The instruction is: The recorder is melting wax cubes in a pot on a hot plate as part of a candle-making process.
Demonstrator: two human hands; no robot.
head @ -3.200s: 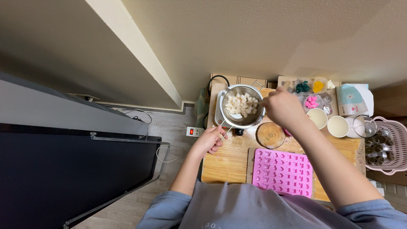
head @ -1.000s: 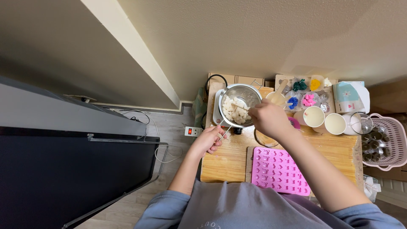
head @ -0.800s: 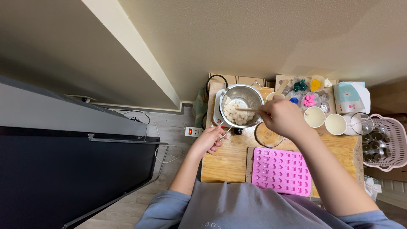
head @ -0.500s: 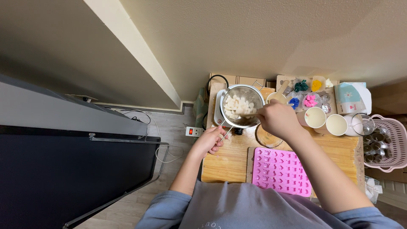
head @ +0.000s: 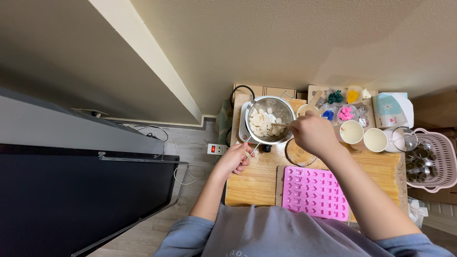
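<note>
Two hands share one job at a wooden surface (head: pixel 257 183); the left hand (head: pixel 234 159), fingers clamped on the thin handle (head: pixel 252 149), steadies a metal pot (head: pixel 269 119) of pale chunks (head: pixel 262 124) on its heater; the right hand (head: pixel 312 134) grips a wooden stick (head: pixel 281 124) dipped among them; a pink mould (head: pixel 314 192) lies nearest the person, well apart from the pot.

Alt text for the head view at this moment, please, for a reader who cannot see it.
Seen from above, a person's left hand holds the thin handle of a metal pot of white chunks, while the right hand holds a wooden stick in it. On the wooden table lie a pink silicone mould, two cups and small bowls of coloured pieces.
</note>
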